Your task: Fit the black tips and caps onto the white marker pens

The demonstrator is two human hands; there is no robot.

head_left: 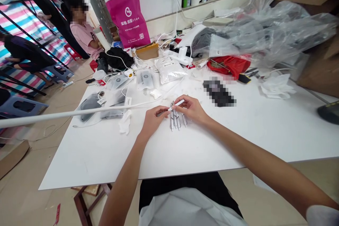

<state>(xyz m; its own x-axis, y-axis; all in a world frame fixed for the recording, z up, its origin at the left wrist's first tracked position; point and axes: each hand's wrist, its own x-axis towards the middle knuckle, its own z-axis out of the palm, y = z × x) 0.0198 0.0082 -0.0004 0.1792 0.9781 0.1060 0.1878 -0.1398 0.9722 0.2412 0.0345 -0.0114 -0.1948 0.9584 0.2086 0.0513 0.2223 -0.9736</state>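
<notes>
A slim white pen (179,103) is held just above the table between my two hands. My left hand (155,119) pinches its lower-left end with thumb and fingertips. The other end lies in the closed fingers of my right hand (191,108). Right under the hands, several silvery-white pens (174,123) lie side by side on the white table (169,159), pointing toward me. Their upper ends are partly hidden by my fingers.
Left of my hands are grey packaged pouches (113,111) and a crumpled tissue (125,123). A white cable (79,112) crosses the left side. Further back are a white plastic packet (169,70), a magenta bag (129,19), a red bag (227,66) and clear plastic sheeting (265,37). People are at the left.
</notes>
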